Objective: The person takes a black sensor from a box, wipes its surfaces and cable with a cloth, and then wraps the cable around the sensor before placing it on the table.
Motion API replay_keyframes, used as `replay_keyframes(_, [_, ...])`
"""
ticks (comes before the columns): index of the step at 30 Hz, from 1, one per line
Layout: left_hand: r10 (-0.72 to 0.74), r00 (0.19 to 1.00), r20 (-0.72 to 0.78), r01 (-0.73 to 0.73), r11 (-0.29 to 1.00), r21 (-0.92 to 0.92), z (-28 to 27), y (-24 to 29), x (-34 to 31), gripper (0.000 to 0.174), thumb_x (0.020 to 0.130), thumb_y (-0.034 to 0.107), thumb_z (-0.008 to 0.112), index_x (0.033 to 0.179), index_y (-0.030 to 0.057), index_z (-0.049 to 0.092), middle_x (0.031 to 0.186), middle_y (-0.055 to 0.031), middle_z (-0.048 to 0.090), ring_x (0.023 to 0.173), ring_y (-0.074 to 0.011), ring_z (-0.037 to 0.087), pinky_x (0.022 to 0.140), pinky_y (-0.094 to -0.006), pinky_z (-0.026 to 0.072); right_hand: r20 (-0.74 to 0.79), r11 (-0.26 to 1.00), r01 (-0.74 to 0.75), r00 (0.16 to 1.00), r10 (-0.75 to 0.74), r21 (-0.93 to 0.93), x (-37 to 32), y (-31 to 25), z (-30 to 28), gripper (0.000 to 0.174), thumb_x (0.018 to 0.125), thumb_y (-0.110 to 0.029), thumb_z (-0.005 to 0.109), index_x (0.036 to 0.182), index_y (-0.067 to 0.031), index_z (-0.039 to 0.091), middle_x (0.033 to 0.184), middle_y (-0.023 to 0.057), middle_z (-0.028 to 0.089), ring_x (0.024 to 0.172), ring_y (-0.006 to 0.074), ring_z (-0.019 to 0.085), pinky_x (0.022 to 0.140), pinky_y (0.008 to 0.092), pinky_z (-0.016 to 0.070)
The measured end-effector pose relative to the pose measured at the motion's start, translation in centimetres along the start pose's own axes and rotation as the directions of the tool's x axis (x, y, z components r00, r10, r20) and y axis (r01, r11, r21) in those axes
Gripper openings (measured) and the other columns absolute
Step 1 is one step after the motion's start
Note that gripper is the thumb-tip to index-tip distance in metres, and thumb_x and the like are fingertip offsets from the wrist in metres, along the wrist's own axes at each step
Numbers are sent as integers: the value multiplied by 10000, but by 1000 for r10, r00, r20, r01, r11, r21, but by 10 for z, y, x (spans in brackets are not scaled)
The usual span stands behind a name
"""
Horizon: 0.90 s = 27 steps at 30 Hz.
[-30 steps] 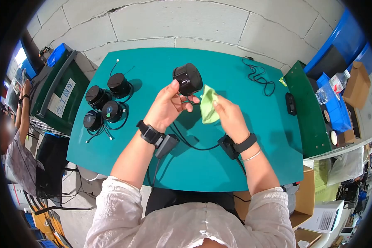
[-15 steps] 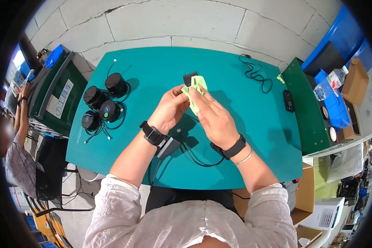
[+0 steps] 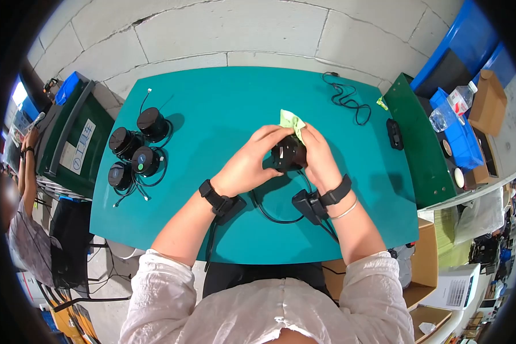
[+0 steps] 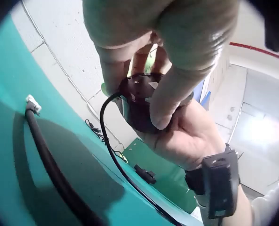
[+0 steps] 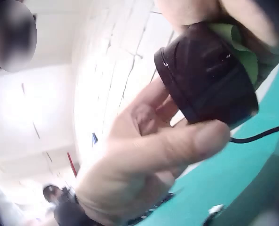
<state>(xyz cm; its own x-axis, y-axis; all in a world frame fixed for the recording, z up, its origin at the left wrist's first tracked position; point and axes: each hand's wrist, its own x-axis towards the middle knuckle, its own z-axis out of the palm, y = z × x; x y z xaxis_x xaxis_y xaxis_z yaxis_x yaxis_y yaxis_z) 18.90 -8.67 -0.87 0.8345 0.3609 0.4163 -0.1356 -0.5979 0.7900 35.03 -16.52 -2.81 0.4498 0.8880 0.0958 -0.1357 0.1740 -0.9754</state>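
A black cylindrical device with a cable is held over the table between both hands. My left hand grips it from the left, its thumb pressed along the lower side, as the left wrist view shows too. Around the other side curls my right hand, pinching a light green cloth against the device. In the right wrist view, the cloth lies between the right hand and the device's glossy side. The device's thin black cable hangs down, and a white plug shows near the tabletop.
Several similar black devices with coiled cables stand at the left of the green table. A loose black cable lies at the back right, beside a small black object. A green panel borders the right edge. Another person is at far left.
The right hand has brought the cloth from beside the device onto it. Both hands have since shifted lower and to the right, and the device has turned so its flat dark face shows.
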Motion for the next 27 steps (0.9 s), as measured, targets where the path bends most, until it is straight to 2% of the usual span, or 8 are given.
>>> replay_keyframes(2, [10,998,54,-13,998,65,-3,5,-1,817,614,-66,778,1354,84,466,1335,-106,465,1250,-306,462,1051,-373,427,71,937,-274,962,265,216,0,-10,-4,254,981,-192,441,1089,-23,596,951,36,640,797,120,625,688,269,521])
replay_keyframes(9, [86,984,-157,-43,965,259,-8,9,2,862,549,62,861,1331,112,502,1311,-88,518,1231,-310,481,1052,-403,403,237,857,-351,931,277,378,-8,-27,-4,248,994,-202,492,1139,-24,587,997,42,661,850,117,648,734,273,550])
replay_keyframes(13, [-47,947,-319,5,991,-131,-10,-17,3,847,588,79,872,1333,52,470,1312,-86,517,1214,-255,500,1058,-399,394,270,920,-374,904,332,117,1,-8,-13,278,970,-210,527,1117,4,628,988,69,679,867,144,642,785,306,522])
replay_keyframes(17, [-371,869,-328,104,784,-612,-13,-21,2,774,690,17,825,1341,-25,409,1295,-111,505,1222,-210,489,1050,-374,410,376,964,-258,901,215,68,-9,-20,-9,210,939,-200,609,985,-14,695,989,40,669,915,117,586,856,280,443])
replay_keyframes(21, [-543,830,-127,199,501,-842,-18,-30,-4,694,820,79,748,1407,30,380,1254,-122,546,1103,-211,587,974,-367,484,-74,908,371,917,-391,-192,-7,-34,-6,123,896,-79,636,910,41,660,857,30,606,835,122,565,748,245,441])
replay_keyframes(23, [-494,866,-74,180,448,-876,-13,-21,-2,662,857,117,713,1421,59,372,1282,-109,539,1113,-203,585,953,-366,502,33,628,405,856,-517,-665,-13,-43,-11,71,845,8,618,905,25,650,826,71,561,774,175,577,687,272,461])
replay_keyframes(25, [-425,905,-5,168,369,-914,-9,-20,-1,596,920,192,646,1438,108,363,1324,-79,532,1138,-197,582,943,-359,516,299,393,660,685,-664,-641,-12,-43,0,248,778,68,598,985,-34,691,850,95,550,743,226,570,675,311,480])
replay_keyframes(27, [-487,873,-5,119,223,-967,-6,-13,-2,580,904,173,676,1403,78,396,1254,-103,567,1111,-210,600,919,-379,522,343,425,653,721,-602,-627,-21,-36,15,505,742,89,605,1201,-115,663,912,91,574,794,256,586,740,339,500])
